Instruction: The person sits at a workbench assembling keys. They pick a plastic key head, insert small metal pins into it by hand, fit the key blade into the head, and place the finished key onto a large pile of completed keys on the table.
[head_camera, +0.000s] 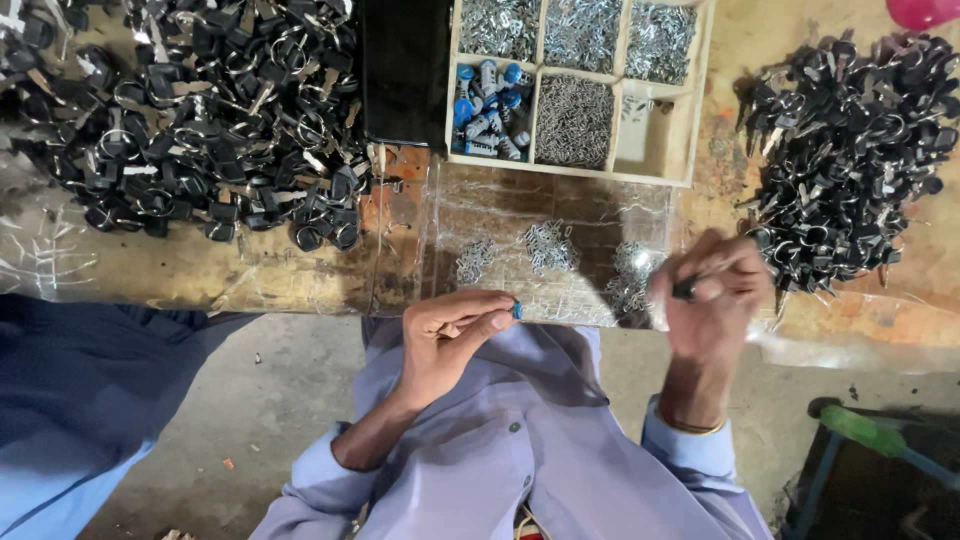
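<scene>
Blue piece (517, 311), a tiny one, is sitting pinched between the thumb and first finger of my left hand (450, 335), right at the near edge of the workbench (150, 275) and in front of my shirt. I am sitting at this long brown bench, and it is the biggest thing I am seeing. On its left side a huge heap of black keys (190, 110) with metal rings is lying, and on the right side a second black heap (850, 150) is lying well apart from it. Between the heaps a pale wooden tray (700, 90) with little boxes is resting; most boxes are holding silvery metal bits, and one is holding blue and silver cylinders (487, 110). Nearer to me, small piles of silver springs (545, 248) are lying on a clear sheet. My right hand (712, 300) is hanging above the bench edge, beside the right heap, and its fingers are curling tight around a small dark thing (685, 290). It is blurry, so I cannot tell what that thing is.
</scene>
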